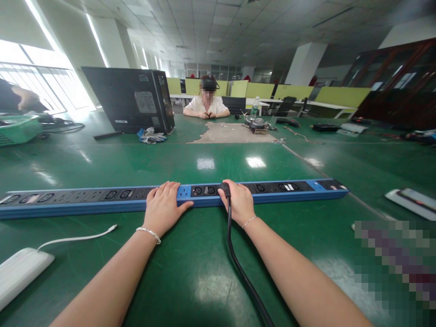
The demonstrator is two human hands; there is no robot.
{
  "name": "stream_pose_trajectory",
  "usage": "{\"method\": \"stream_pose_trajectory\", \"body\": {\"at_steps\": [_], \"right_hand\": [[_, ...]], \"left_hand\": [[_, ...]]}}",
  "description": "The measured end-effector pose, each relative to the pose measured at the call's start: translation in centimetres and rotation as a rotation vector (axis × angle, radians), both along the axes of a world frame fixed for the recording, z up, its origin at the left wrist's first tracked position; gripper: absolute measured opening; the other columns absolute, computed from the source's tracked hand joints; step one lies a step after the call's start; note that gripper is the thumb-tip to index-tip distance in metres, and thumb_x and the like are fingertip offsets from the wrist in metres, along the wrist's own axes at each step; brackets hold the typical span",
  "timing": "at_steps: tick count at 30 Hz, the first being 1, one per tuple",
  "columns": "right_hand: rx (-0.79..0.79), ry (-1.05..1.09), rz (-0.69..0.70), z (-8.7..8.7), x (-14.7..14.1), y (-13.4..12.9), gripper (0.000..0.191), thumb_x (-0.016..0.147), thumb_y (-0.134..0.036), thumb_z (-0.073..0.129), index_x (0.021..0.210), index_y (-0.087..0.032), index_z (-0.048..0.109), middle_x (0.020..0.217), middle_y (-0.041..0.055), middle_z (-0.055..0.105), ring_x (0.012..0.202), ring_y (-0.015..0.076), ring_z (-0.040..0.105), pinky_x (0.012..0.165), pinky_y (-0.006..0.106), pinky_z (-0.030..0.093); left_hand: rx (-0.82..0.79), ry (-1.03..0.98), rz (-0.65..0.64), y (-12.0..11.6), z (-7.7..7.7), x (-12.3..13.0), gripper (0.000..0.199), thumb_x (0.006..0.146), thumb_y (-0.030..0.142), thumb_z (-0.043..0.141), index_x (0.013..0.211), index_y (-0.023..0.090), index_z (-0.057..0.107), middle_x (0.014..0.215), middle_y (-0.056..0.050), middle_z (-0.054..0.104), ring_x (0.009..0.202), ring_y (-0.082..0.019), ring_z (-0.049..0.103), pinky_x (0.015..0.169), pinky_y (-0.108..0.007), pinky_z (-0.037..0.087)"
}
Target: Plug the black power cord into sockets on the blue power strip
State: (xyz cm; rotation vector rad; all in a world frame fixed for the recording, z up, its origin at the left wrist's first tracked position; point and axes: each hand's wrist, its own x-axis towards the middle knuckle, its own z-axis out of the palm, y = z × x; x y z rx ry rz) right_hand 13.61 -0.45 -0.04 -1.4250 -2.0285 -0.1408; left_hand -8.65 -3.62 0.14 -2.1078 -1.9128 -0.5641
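A long blue power strip (272, 197) with black sockets lies across the green table. My left hand (164, 205) is closed over the strip's body, fingers on its far edge and thumb on the near side, left of a blue socket section. Further right, my right hand (239, 200) grips a black plug (225, 188) between thumb and fingers at one of the sockets. Whether the plug is fully seated cannot be seen. Its black cable (235, 256) runs down toward the bottom edge between my forearms.
A white adapter (25, 272) with a short cable lies at the lower left. Behind the strip stand a black computer case (131, 100), gloves (151, 136) and a green basket (18, 129). A person (206, 102) sits across the table. Small parts (259, 125) lie right of them.
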Motion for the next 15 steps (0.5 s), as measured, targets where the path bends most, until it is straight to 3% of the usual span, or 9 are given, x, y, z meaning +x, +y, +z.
{"method": "stream_pose_trajectory", "body": {"at_steps": [15], "right_hand": [[0.023, 0.073, 0.017, -0.42, -0.11, 0.12, 0.025, 0.089, -0.036, 0.046, 0.105, -0.019, 0.057, 0.095, 0.0043, 0.069, 0.088, 0.0183, 0.063, 0.089, 0.031, 0.034]], "left_hand": [[0.015, 0.013, -0.015, -0.05, -0.02, -0.05, 0.059, 0.078, 0.056, 0.049, 0.122, 0.016, 0.047, 0.126, -0.014, 0.055, 0.121, -0.028, 0.045, 0.100, -0.045, 0.029]]}}
